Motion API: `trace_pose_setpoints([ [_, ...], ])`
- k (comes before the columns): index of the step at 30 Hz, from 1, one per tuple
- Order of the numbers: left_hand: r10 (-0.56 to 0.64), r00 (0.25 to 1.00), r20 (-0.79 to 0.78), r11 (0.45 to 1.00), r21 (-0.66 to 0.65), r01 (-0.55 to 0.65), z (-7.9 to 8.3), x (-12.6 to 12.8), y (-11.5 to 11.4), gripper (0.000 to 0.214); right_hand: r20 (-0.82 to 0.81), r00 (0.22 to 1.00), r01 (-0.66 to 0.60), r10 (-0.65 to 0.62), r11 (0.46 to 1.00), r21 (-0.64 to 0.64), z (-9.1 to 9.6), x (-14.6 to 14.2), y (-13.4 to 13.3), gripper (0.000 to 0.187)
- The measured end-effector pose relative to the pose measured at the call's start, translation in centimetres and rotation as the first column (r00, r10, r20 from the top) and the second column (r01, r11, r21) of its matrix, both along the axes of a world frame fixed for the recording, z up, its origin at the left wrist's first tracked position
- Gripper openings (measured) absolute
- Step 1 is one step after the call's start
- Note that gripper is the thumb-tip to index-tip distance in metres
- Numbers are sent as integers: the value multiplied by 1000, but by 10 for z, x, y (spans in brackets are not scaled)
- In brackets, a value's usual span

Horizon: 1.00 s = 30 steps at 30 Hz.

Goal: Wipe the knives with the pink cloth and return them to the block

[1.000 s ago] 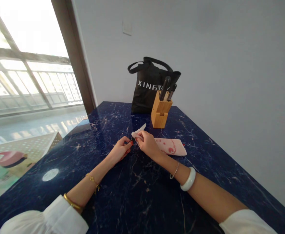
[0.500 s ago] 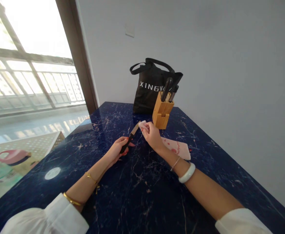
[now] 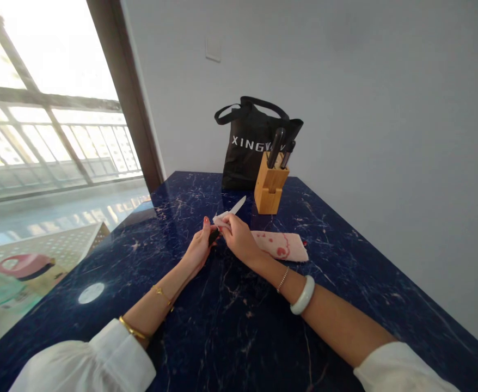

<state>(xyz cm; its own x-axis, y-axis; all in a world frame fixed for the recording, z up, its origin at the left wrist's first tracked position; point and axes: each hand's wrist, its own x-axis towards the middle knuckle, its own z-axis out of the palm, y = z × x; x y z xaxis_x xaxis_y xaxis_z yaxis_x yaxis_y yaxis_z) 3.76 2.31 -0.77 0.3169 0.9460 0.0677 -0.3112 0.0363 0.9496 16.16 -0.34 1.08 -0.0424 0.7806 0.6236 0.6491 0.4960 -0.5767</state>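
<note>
My left hand [image 3: 200, 245] is closed around the black handle of a knife [image 3: 238, 204], whose blade points away from me and to the right. A folded white wipe [image 3: 221, 219] is pinched in my right hand [image 3: 239, 237] and pressed against the blade near the handle. Part of the blade's base is hidden behind the wipe and fingers. A folded pink towel [image 3: 282, 245] with red markings lies on the table just right of my right hand.
Beyond my hands stands a wooden knife block [image 3: 268, 198] holding black-handled knives. A black tote bag [image 3: 243, 155] is behind it, near the wall. The dark blue marble-patterned table [image 3: 231, 337] spans the view. At left, a perforated white basket [image 3: 87, 239] contains bottles.
My right hand has slid the wipe from near the blade tip down toward the handle. The knife has turned so its tip points further right, and the blade now shows beyond the wipe.
</note>
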Motion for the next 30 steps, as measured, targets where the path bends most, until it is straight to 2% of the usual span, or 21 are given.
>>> trace_pose_setpoints([
  [2, -22, 996, 83, 999, -38, 25, 1, 0, 0, 57, 22, 1000, -10, 10, 1000, -10, -1, -4, -4, 6],
  [6, -97, 961, 260, 972, -183, 147, 7, -5, -3, 70, 83, 995, -47, 50, 998, -46, -7, -18, -18, 7],
  [9, -106, 931, 350, 950, -242, 198, 12, -7, -4, 70, 123, 988, -83, 89, 995, -52, -9, -26, -23, 10],
  [11, -84, 927, 367, 951, -249, 185, 13, -6, -4, 65, 142, 986, -85, 90, 996, -41, -8, -25, -21, 11],
  [15, -15, 919, 395, 979, -180, 93, 11, -2, -3, 29, 139, 990, -25, 24, 1000, 11, 2, -16, -11, 7],
  [17, -21, 914, 405, 990, -118, 75, 9, -1, -3, 19, 116, 993, 11, -14, 999, 30, 7, -10, -6, 6],
  [23, -45, 952, 302, 997, -43, 60, 8, -4, -3, 39, 23, 997, 77, -79, 994, 75, 16, 6, 5, 4],
  [27, -112, 965, 236, 994, 34, 107, 7, -1, -5, 53, 20, 998, 56, -58, 994, 91, 17, 9, 11, 5],
  [30, -132, 956, 263, 991, 32, 128, 10, 0, -8, 48, 50, 998, 25, -29, 997, 77, 14, 5, 12, 6],
])
